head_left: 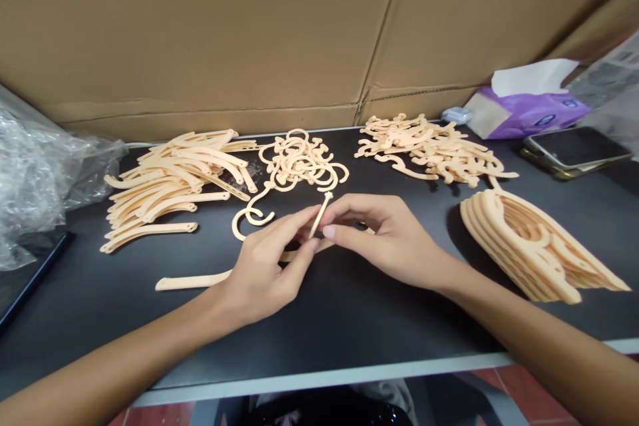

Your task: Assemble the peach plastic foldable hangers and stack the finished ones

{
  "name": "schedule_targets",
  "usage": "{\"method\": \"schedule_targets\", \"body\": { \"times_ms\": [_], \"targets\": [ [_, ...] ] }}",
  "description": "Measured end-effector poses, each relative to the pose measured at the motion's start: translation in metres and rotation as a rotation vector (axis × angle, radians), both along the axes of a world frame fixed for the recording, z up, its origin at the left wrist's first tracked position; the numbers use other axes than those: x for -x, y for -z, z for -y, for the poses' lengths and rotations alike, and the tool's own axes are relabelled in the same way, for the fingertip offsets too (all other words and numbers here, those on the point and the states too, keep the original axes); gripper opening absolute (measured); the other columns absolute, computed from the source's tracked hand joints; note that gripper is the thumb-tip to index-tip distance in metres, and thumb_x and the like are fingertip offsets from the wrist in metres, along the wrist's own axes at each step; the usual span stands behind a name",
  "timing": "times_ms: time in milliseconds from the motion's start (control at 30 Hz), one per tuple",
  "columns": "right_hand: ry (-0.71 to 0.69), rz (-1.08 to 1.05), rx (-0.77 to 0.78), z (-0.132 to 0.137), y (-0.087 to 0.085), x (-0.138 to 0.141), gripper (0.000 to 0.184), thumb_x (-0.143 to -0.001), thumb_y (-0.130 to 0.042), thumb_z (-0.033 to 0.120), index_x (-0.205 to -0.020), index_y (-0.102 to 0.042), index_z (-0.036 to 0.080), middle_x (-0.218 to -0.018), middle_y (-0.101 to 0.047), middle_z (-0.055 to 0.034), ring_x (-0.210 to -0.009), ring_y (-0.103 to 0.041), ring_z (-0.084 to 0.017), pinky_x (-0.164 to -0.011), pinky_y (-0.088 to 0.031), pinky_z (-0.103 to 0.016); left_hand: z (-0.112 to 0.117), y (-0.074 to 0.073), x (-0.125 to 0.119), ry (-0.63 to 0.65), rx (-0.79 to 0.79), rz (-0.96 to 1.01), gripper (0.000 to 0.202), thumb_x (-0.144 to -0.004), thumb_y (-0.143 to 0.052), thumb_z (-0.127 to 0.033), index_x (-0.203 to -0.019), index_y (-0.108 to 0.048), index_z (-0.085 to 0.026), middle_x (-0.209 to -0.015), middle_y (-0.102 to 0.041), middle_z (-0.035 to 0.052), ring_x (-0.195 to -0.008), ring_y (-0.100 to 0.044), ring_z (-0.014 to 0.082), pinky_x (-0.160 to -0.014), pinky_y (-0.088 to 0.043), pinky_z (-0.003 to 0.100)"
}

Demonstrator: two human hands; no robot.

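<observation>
Both my hands meet over the middle of the dark table. My left hand [272, 263] pinches a thin cream-coloured piece [320, 214] between thumb and fingers; it is seen edge-on, so its full outline does not show. Thumb and fingers of my right hand [382, 233] close on the same piece from the right. Under my left hand lies a long cream strip [192, 281], partly covered. Just beyond my hands is a heap of C-shaped cream hooks [299, 163], with a loose hook [239, 221] nearer my left hand.
Gently curved cream strips [174, 180] are heaped at the left, small S-shaped pieces [429, 146] at the back right. A stack of larger curved frames [519, 249] stands right. A purple tissue pack [534, 110], a phone [576, 146], plastic wrap [44, 173] and a cardboard wall [200, 26] border the table.
</observation>
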State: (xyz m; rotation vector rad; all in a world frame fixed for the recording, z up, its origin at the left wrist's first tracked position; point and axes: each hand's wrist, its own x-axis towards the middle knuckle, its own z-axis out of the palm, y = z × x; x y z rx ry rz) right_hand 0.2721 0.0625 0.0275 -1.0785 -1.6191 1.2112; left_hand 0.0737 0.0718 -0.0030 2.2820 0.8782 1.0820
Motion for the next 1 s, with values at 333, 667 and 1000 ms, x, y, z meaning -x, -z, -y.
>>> {"method": "schedule_targets", "body": {
  "times_ms": [333,667,1000],
  "targets": [
    [0.134,0.288,-0.227,-0.003,0.006,-0.002,0.013,-0.083,-0.061,0.013,-0.085,-0.072,0.019,-0.085,-0.076,-0.0012,-0.079,-0.068,-0.015,-0.069,-0.050,-0.027,-0.003,0.000,0.000,-0.039,0.210,0.072,0.022,-0.097,-0.054,-0.018,-0.115,-0.066,-0.015,-0.086,-0.073,0.0032,-0.073,-0.069,0.0118,-0.068,-0.057,0.021],
    [-0.075,0.619,-0.554,-0.004,0.026,-0.003,0.017,-0.090,-0.063,0.022,-0.103,-0.073,0.016,-0.102,-0.070,-0.0094,-0.098,-0.061,-0.024,-0.087,-0.047,-0.042,0.000,-0.006,0.002,0.036,-0.096,-0.010,0.030,-0.096,-0.059,-0.015,-0.126,-0.061,-0.013,-0.101,-0.065,0.0057,-0.089,-0.061,0.0119,-0.080,-0.052,0.023],
    [-0.097,0.817,-0.591,-0.008,0.015,-0.016,0.016,-0.090,-0.060,0.018,-0.089,-0.075,0.018,-0.104,-0.069,-0.0082,-0.102,-0.060,-0.025,-0.087,-0.041,-0.043,0.006,-0.002,0.000,0.184,-0.310,-0.103,0.017,-0.090,-0.060,-0.001,-0.103,-0.060,-0.012,-0.092,-0.063,0.0067,-0.084,-0.057,0.0152,-0.076,-0.050,0.028]
  ]
}}
